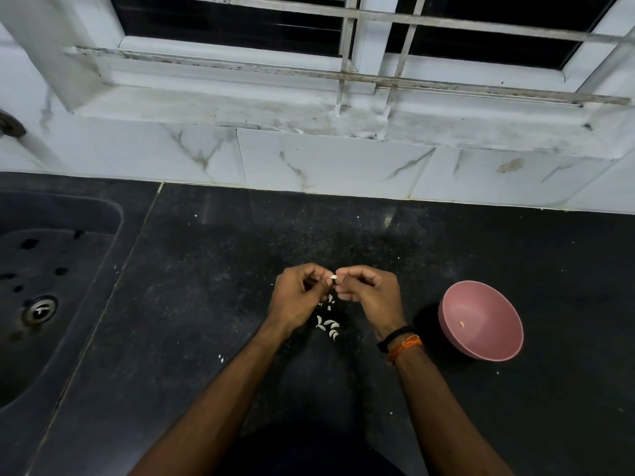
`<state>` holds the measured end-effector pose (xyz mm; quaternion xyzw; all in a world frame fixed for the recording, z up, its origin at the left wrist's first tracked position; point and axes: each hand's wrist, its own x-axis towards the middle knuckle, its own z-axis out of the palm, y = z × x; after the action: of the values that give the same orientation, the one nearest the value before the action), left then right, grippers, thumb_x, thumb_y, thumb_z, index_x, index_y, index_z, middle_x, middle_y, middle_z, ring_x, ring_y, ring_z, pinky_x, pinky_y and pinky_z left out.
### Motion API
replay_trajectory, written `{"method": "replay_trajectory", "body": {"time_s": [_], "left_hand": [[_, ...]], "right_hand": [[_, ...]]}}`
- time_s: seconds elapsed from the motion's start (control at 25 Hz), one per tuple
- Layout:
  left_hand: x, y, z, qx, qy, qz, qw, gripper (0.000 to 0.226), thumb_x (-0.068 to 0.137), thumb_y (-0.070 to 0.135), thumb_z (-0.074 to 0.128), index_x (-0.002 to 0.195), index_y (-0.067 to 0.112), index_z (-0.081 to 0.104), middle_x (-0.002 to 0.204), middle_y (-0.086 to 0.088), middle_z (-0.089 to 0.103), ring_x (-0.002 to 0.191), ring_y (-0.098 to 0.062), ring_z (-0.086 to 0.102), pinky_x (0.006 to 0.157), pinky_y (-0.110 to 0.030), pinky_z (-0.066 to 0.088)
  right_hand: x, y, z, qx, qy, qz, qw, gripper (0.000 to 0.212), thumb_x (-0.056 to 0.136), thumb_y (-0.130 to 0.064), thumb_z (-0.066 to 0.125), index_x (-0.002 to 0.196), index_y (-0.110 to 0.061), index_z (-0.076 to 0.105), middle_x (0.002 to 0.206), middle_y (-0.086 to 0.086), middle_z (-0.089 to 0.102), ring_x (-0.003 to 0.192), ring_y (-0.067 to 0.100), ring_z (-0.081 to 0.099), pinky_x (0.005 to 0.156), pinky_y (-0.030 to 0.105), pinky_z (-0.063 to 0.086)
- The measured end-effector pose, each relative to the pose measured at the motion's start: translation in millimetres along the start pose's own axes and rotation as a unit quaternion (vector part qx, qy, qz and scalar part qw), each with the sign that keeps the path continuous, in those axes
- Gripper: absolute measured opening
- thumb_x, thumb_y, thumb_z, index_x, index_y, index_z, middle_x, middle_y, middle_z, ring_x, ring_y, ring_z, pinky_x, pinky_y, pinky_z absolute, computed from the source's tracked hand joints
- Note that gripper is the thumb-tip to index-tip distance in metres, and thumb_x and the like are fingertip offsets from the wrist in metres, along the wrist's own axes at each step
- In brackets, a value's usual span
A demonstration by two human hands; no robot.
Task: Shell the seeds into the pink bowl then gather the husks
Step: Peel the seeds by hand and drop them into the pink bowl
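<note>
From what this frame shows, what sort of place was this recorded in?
Most likely a home kitchen: a dark stone counter with a sunken sink and drain at its left, marble-look wall tiles behind, and a barred window above.

No readable text, label, brand or number appears on anything here.

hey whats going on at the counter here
A person is shelling seeds over a black counter. Both hands, left and right, pinch one seed between them. Pale husks lie below the hands. The pink bowl to the right holds one kernel so far.
</note>
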<state>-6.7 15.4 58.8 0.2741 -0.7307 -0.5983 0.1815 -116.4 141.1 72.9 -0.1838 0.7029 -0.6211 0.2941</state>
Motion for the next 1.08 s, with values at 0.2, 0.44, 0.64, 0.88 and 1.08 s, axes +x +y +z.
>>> {"method": "replay_trajectory", "body": {"time_s": [0.2, 0.44, 0.64, 0.88, 1.08], "left_hand": [[-0.9, 4.8, -2.2, 0.042, 0.002, 0.015, 0.999, 0.008, 0.091, 0.014, 0.071, 0.092, 0.019, 0.076, 0.082, 0.006, 0.076, 0.075, -0.013, 0.073, 0.074, -0.043, 0.062], [-2.0, 13.8, -0.8, -0.166, -0.016, -0.074, 0.983, 0.009, 0.092, 0.0, 0.067, 0.098, -0.003, 0.074, 0.086, -0.02, 0.072, 0.072, -0.02, 0.066, 0.07, -0.034, 0.057], [-0.6, 10.8, 0.0, -0.145, -0.006, -0.06, 0.988, 0.008, 0.091, 0.002, 0.069, 0.097, -0.001, 0.074, 0.088, -0.023, 0.072, 0.071, -0.019, 0.066, 0.068, -0.03, 0.056], [5.2, 3.8, 1.8, -0.034, -0.008, -0.047, 0.998, 0.013, 0.091, 0.007, 0.068, 0.091, 0.017, 0.076, 0.083, -0.003, 0.075, 0.075, -0.027, 0.072, 0.074, -0.043, 0.061], [5.8, 5.6, 2.5, -0.012, -0.009, -0.063, 0.998, 0.017, 0.088, 0.004, 0.066, 0.087, 0.018, 0.076, 0.079, -0.002, 0.075, 0.069, -0.019, 0.069, 0.072, -0.039, 0.059]], "right_hand": [[1.5, -0.2, 0.7, -0.001, -0.018, -0.016, 1.0, 0.009, 0.088, 0.0, 0.074, 0.095, -0.005, 0.077, 0.086, 0.011, 0.077, 0.078, 0.02, 0.075, 0.071, 0.03, 0.061], [1.0, -2.6, -2.9, 0.006, -0.019, -0.051, 0.999, 0.02, 0.083, 0.01, 0.074, 0.088, -0.009, 0.078, 0.088, 0.011, 0.078, 0.086, 0.028, 0.075, 0.081, 0.038, 0.062], [1.2, -0.8, -1.9, 0.014, -0.007, -0.053, 0.998, 0.018, 0.082, 0.006, 0.077, 0.091, -0.01, 0.078, 0.09, 0.011, 0.078, 0.09, 0.031, 0.075, 0.082, 0.041, 0.062], [4.4, -0.1, 0.2, -0.031, -0.009, -0.058, 0.998, 0.02, 0.085, 0.001, 0.078, 0.091, -0.018, 0.077, 0.088, 0.006, 0.078, 0.086, 0.024, 0.076, 0.079, 0.043, 0.064], [3.6, 3.7, 0.3, -0.033, -0.012, -0.065, 0.997, 0.019, 0.085, 0.001, 0.078, 0.088, -0.017, 0.077, 0.086, 0.005, 0.078, 0.084, 0.024, 0.076, 0.078, 0.042, 0.064]]}}
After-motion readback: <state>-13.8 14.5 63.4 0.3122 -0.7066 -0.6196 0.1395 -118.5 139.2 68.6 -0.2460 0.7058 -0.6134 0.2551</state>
